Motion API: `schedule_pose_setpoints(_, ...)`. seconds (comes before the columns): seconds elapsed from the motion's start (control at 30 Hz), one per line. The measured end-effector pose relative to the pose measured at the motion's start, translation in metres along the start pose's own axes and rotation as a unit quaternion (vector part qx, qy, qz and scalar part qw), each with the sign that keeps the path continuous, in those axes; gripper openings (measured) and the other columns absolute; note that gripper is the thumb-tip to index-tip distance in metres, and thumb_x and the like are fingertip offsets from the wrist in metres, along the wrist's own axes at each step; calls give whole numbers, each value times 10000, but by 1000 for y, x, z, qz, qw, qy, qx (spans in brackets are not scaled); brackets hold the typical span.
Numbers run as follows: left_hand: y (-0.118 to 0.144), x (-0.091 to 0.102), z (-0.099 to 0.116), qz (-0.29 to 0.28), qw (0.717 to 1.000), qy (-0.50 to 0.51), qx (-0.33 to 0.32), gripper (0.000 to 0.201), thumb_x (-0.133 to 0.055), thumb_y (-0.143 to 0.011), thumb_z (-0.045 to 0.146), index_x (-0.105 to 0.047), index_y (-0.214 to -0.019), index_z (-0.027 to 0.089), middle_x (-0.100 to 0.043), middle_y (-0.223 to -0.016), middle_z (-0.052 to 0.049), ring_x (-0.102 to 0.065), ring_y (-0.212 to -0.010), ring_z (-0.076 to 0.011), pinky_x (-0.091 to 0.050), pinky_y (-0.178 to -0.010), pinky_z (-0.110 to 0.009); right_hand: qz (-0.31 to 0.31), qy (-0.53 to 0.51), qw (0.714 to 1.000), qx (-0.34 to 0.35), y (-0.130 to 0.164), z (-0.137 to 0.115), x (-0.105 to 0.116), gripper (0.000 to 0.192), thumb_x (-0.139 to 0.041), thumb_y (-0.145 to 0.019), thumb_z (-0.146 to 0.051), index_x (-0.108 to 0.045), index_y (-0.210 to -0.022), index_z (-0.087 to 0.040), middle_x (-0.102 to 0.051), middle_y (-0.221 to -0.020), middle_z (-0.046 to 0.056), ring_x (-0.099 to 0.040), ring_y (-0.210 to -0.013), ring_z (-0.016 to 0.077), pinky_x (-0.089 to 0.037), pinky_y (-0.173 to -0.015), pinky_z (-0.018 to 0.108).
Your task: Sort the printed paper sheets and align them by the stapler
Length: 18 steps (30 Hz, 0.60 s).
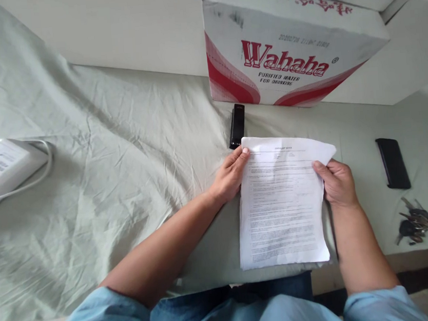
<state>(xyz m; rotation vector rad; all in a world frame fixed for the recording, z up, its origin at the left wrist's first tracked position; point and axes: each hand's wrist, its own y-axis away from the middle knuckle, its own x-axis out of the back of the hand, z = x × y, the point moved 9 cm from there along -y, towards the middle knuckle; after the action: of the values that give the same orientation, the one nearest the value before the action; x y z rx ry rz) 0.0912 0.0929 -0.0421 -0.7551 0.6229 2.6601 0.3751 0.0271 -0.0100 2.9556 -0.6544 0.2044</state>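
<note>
The paper point(283, 204) sits at lower centre of the frame, above the sheet point(118, 152). Left hand point(230, 176) pinches its left edge; right hand point(337, 183) grips the right. Keep both edges level to avoid creasing. Box point(287, 48) behind, keys point(414, 221) right.

Home bedroom, likely: wrinkled pale-green bedsheet point(107, 153) fills left of frame, plain wall behind, drinking-water carton point(283, 48) at top, phone point(393, 162) and keys point(414, 220) lying at right.

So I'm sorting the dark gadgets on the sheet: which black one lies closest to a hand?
The narrow black device below the Wahaha box, just above the left hand; the black phone lies farther off.
</note>
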Motion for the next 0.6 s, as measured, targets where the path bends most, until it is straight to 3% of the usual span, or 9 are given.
schedule_pose_setpoints(0.13, 2, -4, 7, -25, 998, -53, -21, 500, -713, -958, 699, -769, -1206, 267, -822, -1158, -56, -757, -1145, -290, -597, -922, -374, 49, -11, 998, 45, 1, -7, 2, 369, -909, -820, -536, -830, -968, -207, -822, -843, 59, -794, -798, 272, -666, -742, 442)
schedule_pose_setpoints(0.3, 11, -22, 18, -112, 978, -172, -40, 517, -710, -966, 677, -771, -1173, 207, -823, -1179, -88, -751, -1166, -330, -576, -943, -379, 136, -12, 987, 90, 1, -16, 13, 364, -914, -804, -532, -807, -921, -205, -827, -932, 73, -782, -851, 258, -670, -784, 443)
schedule_pose_setpoints(0.43, 12, -28, 13, -156, 977, -140, -27, 510, -687, -987, 667, -786, -1119, 185, -827, -1105, -97, -775, -1064, -307, -585, -945, -394, 121, -34, 990, 71, -1, -11, 8, 374, -914, -795, -547, -805, -940, -220, -826, -941, 74, -782, -855, 262, -668, -794, 451)
schedule_pose_setpoints(0.6, 13, -28, 13, -161, 979, -123, -13, 464, -683, -1003, 624, -784, -1133, 190, -817, -1077, -96, -770, -1048, -305, -587, -941, -404, 106, -25, 993, 55, -1, -9, 7, 419, -869, -829, -598, -820, -963, -204, -812, -889, 68, -772, -841, 249, -644, -786, 415)
